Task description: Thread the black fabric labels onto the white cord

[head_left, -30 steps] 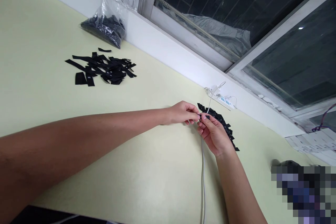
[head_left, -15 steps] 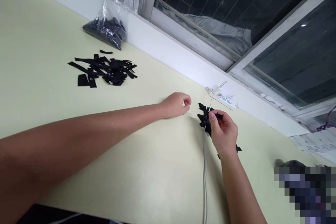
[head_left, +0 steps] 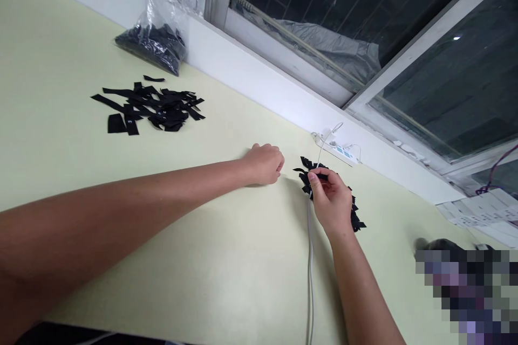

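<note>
My left hand [head_left: 265,165] is closed on the pale table, knuckles up. Its fingertips are turned away, and I cannot make out whether anything is in them. To its right, my right hand [head_left: 332,197] pinches a black fabric strip [head_left: 322,176] between thumb and fingers; most of that strip is hidden by the hand. Beneath and around the right hand lies a pile of black strips [head_left: 356,221], partly covered by it. A white cable [head_left: 310,259] runs up the table past the right thumb.
A larger heap of black strips [head_left: 165,110] lies left of the hands. Behind it stands a clear plastic bag [head_left: 156,38] with black pieces inside. A white power strip [head_left: 340,150] sits against the window ledge. A pixelated person [head_left: 465,291] is at the right.
My left hand has rolled over from a loose finger ring into a closed, knuckles-up shape. The right hand stays over the pile. The whole view has shifted slightly.
</note>
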Available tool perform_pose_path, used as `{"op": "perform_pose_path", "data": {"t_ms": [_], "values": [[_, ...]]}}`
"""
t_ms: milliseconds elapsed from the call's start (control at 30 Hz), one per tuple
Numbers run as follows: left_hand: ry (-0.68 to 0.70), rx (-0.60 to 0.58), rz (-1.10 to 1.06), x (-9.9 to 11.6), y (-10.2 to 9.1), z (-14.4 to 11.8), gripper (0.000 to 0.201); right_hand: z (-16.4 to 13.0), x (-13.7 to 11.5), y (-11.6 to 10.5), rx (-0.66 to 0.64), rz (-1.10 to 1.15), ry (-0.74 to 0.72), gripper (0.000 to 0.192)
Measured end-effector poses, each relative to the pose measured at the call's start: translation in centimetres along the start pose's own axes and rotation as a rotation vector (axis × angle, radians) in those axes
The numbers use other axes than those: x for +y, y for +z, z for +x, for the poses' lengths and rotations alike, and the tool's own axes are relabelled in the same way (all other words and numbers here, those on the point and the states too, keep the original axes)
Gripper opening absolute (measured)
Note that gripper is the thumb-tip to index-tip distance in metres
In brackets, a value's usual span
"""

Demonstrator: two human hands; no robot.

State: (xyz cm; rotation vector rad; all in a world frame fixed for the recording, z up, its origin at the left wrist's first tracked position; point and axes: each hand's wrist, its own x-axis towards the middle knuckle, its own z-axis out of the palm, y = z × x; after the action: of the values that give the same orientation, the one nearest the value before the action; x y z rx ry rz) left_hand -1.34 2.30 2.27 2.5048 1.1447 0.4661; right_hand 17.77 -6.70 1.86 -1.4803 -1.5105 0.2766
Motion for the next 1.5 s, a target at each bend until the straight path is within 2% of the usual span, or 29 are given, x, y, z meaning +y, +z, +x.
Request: {"op": "perform_pose_path", "data": {"t_ms": [167, 333, 533, 600, 667, 733, 767, 833, 867, 933, 1000, 1200, 1300, 1500], "values": [[0.02, -0.019, -0.014, 0.3, -0.1, -0.1, 0.009, 0.0, 0.1, 0.0, -0.028, -0.019, 0.021, 0.026], [0.135, 0.006, -0.003, 0.3, 0.2, 0.0, 0.008, -0.1, 0.0, -0.1, -0.041, -0.047, 0.026, 0.027], [0.231, 0.045, -0.051, -0.1, 0.7, -0.1, 0.017, 0.1, 0.3, 0.1, -0.029, -0.008, 0.047, 0.028], [0.234, 0.095, -0.154, 0.0, 0.4, 0.0, 0.015, 0.1, 0.2, 0.0, -0.023, 0.016, 0.048, 0.028], [0.158, 0.212, -0.33, 0.1, 0.2, 0.3, 0.01, 0.1, -0.2, -0.1, -0.056, 0.065, 0.06, 0.028], [0.061, 0.325, -0.554, 0.3, 0.1, 0.8, 0.003, -0.1, -0.7, -0.2, -0.198, 0.159, 0.085, 0.026], [0.04, 0.343, -0.677, 0.5, 0.2, 1.0, 0.001, -0.1, -1.0, -0.3, -0.295, 0.213, 0.097, 0.025], [0.06, 0.273, -0.913, 0.9, 0.6, 1.2, 0.005, -0.3, -1.5, -0.3, -0.444, 0.294, 0.107, 0.023], [0.078, 0.203, -1.013, 1.1, 0.9, 1.3, 0.005, -0.4, -1.6, -0.2, -0.466, 0.307, 0.106, 0.022], [0.07, 0.085, -1.149, 1.5, 1.4, 1.2, 0.006, -0.5, -1.6, -0.1, -0.438, 0.284, 0.098, 0.02], [0.038, 0.032, -1.2, 1.6, 1.8, 1.0, 0.006, -0.5, -1.3, 0.0, -0.39, 0.238, 0.072, 0.019], [-0.022, 0.029, -1.175, 1.5, 1.5, 0.5, 0.009, -0.2, -0.8, -0.1, -0.246, 0.183, 0.025, 0.02], [-0.054, -0.013, -1.243, 1.8, 1.5, 0.3, 0.008, 0.0, -0.7, -0.1, -0.18, 0.198, 0.029, 0.021], [-0.095, -0.025, -1.366, 2.1, 1.6, 0.3, 0.007, 0.0, -0.4, 0.0, -0.151, 0.264, 0.082, 0.022]]}}
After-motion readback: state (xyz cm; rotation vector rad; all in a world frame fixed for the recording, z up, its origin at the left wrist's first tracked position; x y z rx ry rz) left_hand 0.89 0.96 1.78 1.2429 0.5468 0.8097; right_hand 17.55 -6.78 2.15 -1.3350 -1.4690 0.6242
